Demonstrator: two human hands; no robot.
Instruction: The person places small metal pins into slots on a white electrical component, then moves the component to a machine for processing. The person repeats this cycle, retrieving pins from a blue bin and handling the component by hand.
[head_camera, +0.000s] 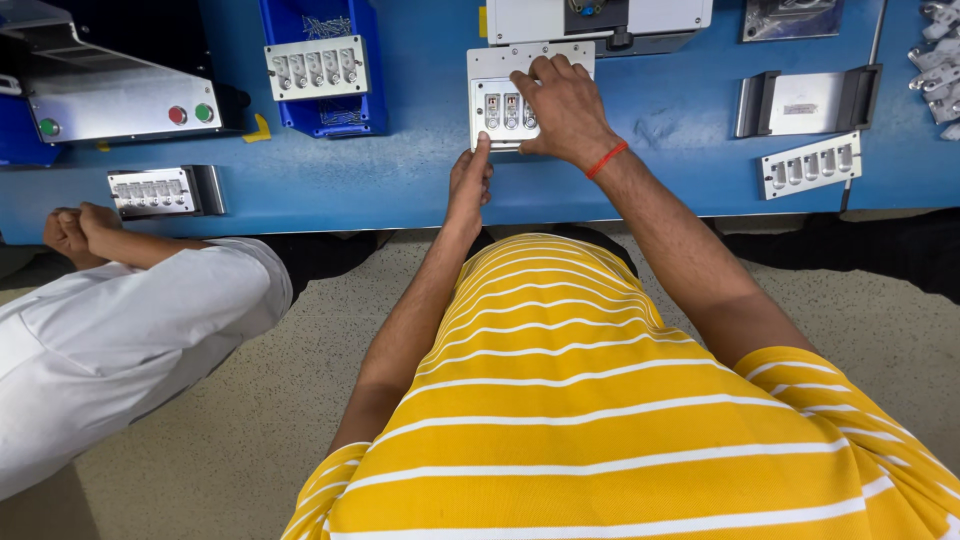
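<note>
Now both the left hand (468, 185) and right hand (562, 108) touch the metal fixture plate (497, 100).

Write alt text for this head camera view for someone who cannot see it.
A person in a yellow striped shirt presses both hands, the right hand on top and the left hand at the near edge, on a small metal fixture plate on a blue workbench.

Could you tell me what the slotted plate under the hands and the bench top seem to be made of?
The slotted plate looks like bare machined metal, probably aluminium: pale grey, matte, crisp edges. The bench top has a smooth blue coating, perhaps laminate or paint, with a soft sheen and scuffs.
</note>
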